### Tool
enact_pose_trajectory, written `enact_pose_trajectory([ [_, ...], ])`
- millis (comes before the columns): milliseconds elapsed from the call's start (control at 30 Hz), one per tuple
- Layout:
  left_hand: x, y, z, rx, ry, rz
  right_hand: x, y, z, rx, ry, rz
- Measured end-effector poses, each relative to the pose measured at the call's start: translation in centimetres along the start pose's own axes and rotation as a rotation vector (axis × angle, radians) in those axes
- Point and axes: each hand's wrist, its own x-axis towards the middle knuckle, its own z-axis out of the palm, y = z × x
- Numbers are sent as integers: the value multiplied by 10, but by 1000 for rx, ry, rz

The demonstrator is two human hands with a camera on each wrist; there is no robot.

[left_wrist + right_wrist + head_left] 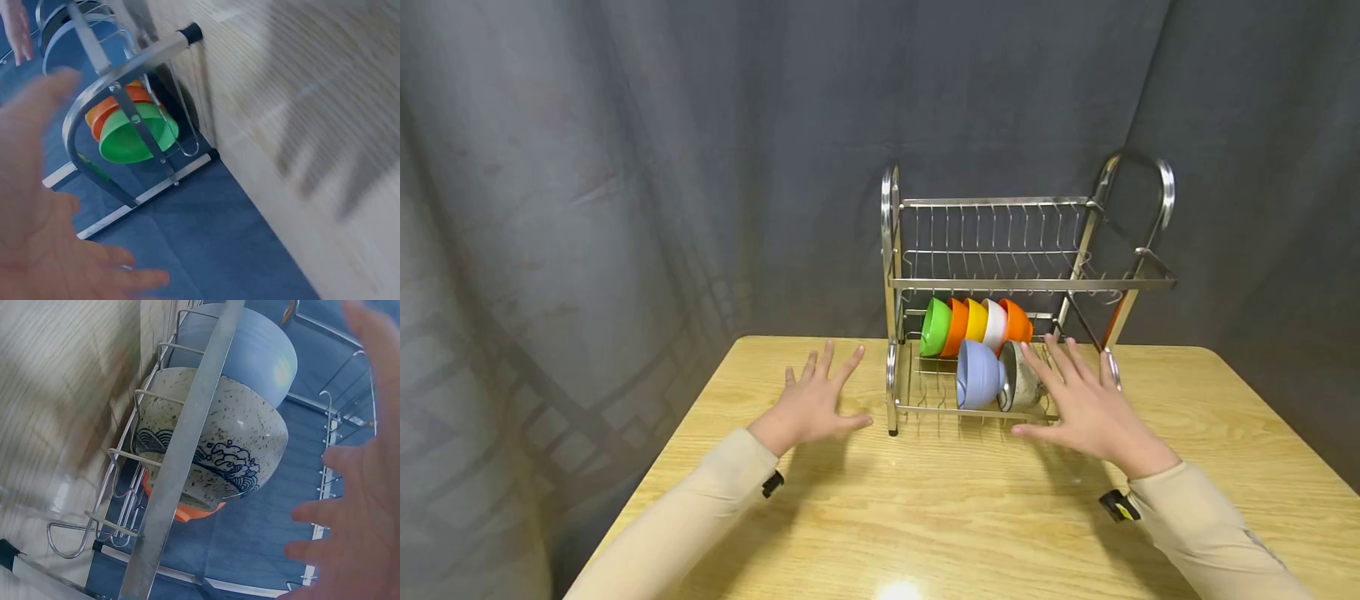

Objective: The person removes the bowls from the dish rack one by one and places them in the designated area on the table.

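Observation:
A two-tier metal dish rack (1030,285) stands on the table. Its lower tier holds a back row of bowls: a green bowl (936,327), two orange ones, a yellow bowl (976,320) and a white bowl (995,323). In front sit a light blue bowl (977,375) and a speckled bowl (231,434) with dark blue wave patterns, all on their sides. My left hand (812,404) hovers left of the rack, fingers spread, holding nothing. My right hand (1090,408) is spread before the rack's right side, near the speckled bowl, also holding nothing.
The light wooden table (880,508) extends in front of the rack and to both sides. A grey curtain (737,167) hangs behind. The rack's upper tier (992,229) has wire plate slots, and curved metal side handles (1165,196) rise above it.

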Motion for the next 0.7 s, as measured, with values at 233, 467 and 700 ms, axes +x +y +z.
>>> enact_pose_trajectory([
  [233,-1,0,-5,-139,-9,46,2,0,-4,-8,129,-16],
  [467,2,2,-7,-158,-111,79,1,1,-4,34,154,-22],
  [700,21,11,-10,-330,-86,86,-3,2,-5,52,58,-17],
])
